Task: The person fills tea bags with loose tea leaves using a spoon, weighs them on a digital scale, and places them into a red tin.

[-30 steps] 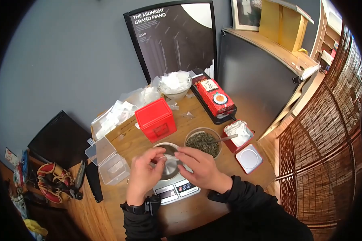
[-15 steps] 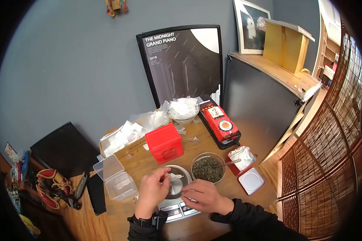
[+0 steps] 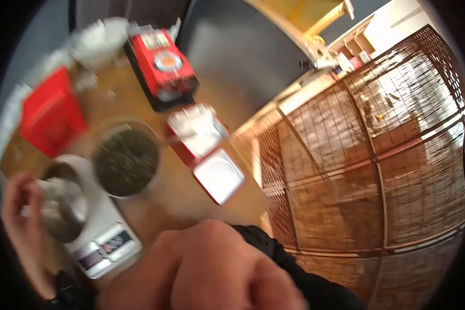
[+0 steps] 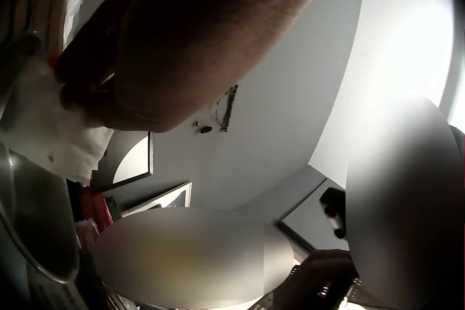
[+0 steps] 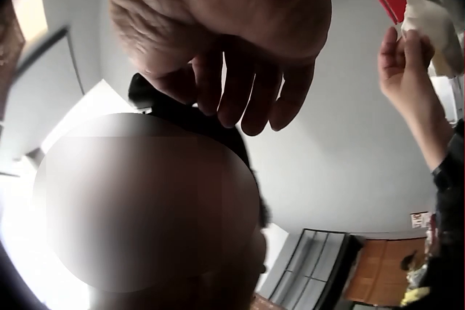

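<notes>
My left hand [image 3: 23,217] pinches a small white tea bag [image 4: 54,125] over the steel bowl on the scale [image 3: 116,248]. In the head view the bag overlaps the bowl [image 3: 76,209] and is blurred. My right hand [image 3: 206,274] is raised close to the head camera, away from the table. Its fingers [image 5: 258,103] hang loosely bent in the right wrist view, with nothing held. A clear bowl of dried green leaves [image 3: 126,163] stands beside the scale.
A red lidded box [image 3: 54,113] stands behind the steel bowl. To the right lie a red packet [image 3: 163,64] on a black tray and an open red tin [image 3: 186,147] with white contents, its lid [image 3: 219,175] beside it. A woven screen [image 3: 341,191] borders the right side.
The head view has swung right, shifting the table leftward. My right hand has left the scale and risen toward the head. My left hand stays at the steel bowl with the tea bag.
</notes>
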A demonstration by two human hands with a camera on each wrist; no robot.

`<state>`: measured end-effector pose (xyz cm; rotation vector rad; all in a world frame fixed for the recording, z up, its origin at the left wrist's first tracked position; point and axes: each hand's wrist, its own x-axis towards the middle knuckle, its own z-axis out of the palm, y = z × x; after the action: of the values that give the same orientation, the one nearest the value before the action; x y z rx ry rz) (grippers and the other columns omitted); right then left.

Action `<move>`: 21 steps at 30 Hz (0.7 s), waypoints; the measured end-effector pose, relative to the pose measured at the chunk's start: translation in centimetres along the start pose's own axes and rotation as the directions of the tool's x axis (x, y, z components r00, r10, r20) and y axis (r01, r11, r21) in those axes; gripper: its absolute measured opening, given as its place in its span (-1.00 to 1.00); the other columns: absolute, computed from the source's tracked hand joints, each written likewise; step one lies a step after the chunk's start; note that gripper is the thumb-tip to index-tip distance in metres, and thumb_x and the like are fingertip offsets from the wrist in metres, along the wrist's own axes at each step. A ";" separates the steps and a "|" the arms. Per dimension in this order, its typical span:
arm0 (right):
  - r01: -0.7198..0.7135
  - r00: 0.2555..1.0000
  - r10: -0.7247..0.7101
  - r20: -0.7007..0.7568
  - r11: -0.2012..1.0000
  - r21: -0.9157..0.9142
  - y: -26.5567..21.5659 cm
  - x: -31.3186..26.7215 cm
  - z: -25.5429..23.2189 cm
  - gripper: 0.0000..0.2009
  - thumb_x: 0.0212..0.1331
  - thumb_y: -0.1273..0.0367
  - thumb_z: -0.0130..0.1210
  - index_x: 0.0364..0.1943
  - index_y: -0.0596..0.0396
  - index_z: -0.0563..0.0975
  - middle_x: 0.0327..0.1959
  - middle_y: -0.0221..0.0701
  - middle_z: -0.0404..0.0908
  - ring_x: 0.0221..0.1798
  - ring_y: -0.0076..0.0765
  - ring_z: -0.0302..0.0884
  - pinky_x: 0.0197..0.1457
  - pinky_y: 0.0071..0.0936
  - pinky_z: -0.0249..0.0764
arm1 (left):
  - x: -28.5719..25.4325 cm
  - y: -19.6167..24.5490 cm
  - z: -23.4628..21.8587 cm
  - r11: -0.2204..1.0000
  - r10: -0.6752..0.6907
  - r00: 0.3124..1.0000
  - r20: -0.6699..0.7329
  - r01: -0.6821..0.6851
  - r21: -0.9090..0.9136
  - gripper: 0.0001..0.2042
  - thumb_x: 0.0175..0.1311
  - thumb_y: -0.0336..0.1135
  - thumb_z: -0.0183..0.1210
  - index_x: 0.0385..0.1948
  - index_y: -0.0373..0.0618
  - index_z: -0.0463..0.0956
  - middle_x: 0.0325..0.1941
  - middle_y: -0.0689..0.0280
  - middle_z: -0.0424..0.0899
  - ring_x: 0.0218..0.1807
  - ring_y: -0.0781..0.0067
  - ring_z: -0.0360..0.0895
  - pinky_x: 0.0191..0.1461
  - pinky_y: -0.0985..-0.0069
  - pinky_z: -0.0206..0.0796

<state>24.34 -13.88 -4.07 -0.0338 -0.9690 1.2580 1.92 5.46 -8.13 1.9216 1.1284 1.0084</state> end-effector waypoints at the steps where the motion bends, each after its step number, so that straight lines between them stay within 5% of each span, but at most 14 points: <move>1: -0.083 0.983 0.086 -0.165 0.996 0.027 0.4 -2.5 0.2 -0.64 0.16 0.14 0.30 -0.54 0.16 0.56 -0.55 -0.27 0.51 -0.47 -0.17 0.49 -0.27 -0.30 0.43 | 0.1 -0.5 -0.3 0.998 -0.066 0.998 0.013 0.066 -0.014 -0.71 0.44 -0.38 0.17 0.10 -0.33 0.49 -0.03 0.23 0.63 0.03 0.50 0.55 0.20 0.50 0.38; 3: 0.359 0.933 -0.332 -0.135 0.867 0.346 4.0 -0.2 1.2 -0.76 0.27 0.30 0.15 -0.15 0.18 0.67 -0.16 -0.29 0.68 -0.12 -0.30 0.63 -0.13 -0.30 0.53 | -0.6 2.5 2.7 0.945 0.035 0.976 0.216 -0.103 0.310 -0.72 0.26 -0.51 0.30 0.01 -0.30 0.60 -0.18 0.11 0.73 -0.19 0.37 0.66 -0.08 0.54 0.49; 5: 0.308 0.951 -0.289 -0.108 0.867 0.391 4.2 0.7 -0.1 -0.77 0.27 0.30 0.14 -0.16 0.18 0.66 -0.17 -0.29 0.67 -0.13 -0.30 0.63 -0.13 -0.30 0.53 | 0.7 4.9 0.6 0.988 0.043 0.997 0.065 -0.052 0.147 -0.74 0.24 -0.57 0.28 -0.03 -0.36 0.58 -0.22 0.18 0.72 -0.24 0.48 0.63 -0.11 0.62 0.45; 6: 0.329 0.944 -0.301 -0.132 0.858 0.395 4.7 1.2 -0.1 -0.77 0.27 0.31 0.14 -0.16 0.18 0.66 -0.17 -0.29 0.67 -0.13 -0.30 0.63 -0.13 -0.30 0.53 | 0.5 4.0 0.2 0.969 0.147 0.986 0.079 -0.160 0.187 -0.75 0.25 -0.58 0.28 -0.03 -0.37 0.57 -0.23 0.21 0.70 -0.24 0.51 0.62 -0.12 0.63 0.44; 14: 0.277 0.959 -0.236 -0.159 0.903 0.328 5.2 1.6 -0.1 -0.80 0.27 0.33 0.13 -0.21 0.19 0.64 -0.22 -0.29 0.65 -0.16 -0.29 0.60 -0.13 -0.32 0.51 | 0.1 3.4 1.2 0.967 0.165 0.981 0.100 -0.181 0.181 -0.76 0.26 -0.56 0.30 -0.06 -0.37 0.59 -0.26 0.23 0.70 -0.25 0.53 0.61 -0.12 0.63 0.45; 16: 0.279 0.958 -0.239 -0.159 0.906 0.317 6.9 1.2 0.9 -0.81 0.27 0.34 0.13 -0.22 0.19 0.64 -0.23 -0.29 0.65 -0.17 -0.29 0.59 -0.12 -0.32 0.50 | -0.1 1.9 0.9 0.949 -0.058 0.997 -0.041 0.067 0.309 -0.64 0.45 -0.36 0.16 0.19 -0.35 0.42 0.04 0.16 0.61 0.10 0.43 0.54 0.28 0.46 0.35; 17: 0.260 0.964 -0.227 -0.142 0.916 0.305 6.0 6.9 -4.7 -0.82 0.26 0.35 0.13 -0.23 0.19 0.64 -0.23 -0.29 0.65 -0.18 -0.29 0.59 -0.12 -0.33 0.50 | 0.0 1.8 1.1 0.950 -0.048 0.997 -0.060 0.064 0.305 -0.64 0.45 -0.36 0.16 0.19 -0.35 0.42 0.04 0.16 0.61 0.10 0.43 0.54 0.28 0.46 0.35; 21: 0.217 0.969 -0.180 -0.170 0.948 0.232 4.6 2.9 -0.4 -0.83 0.26 0.36 0.13 -0.25 0.19 0.63 -0.25 -0.29 0.64 -0.19 -0.29 0.58 -0.12 -0.34 0.49 | -0.1 1.4 1.1 0.951 -0.113 0.993 0.018 0.103 0.293 -0.58 0.42 -0.35 0.20 0.23 -0.32 0.38 0.10 0.13 0.58 0.12 0.41 0.53 0.27 0.45 0.35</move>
<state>20.93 -9.64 -4.97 0.1624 -0.6645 1.1639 3.38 4.64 -7.52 2.0689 1.4112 0.7803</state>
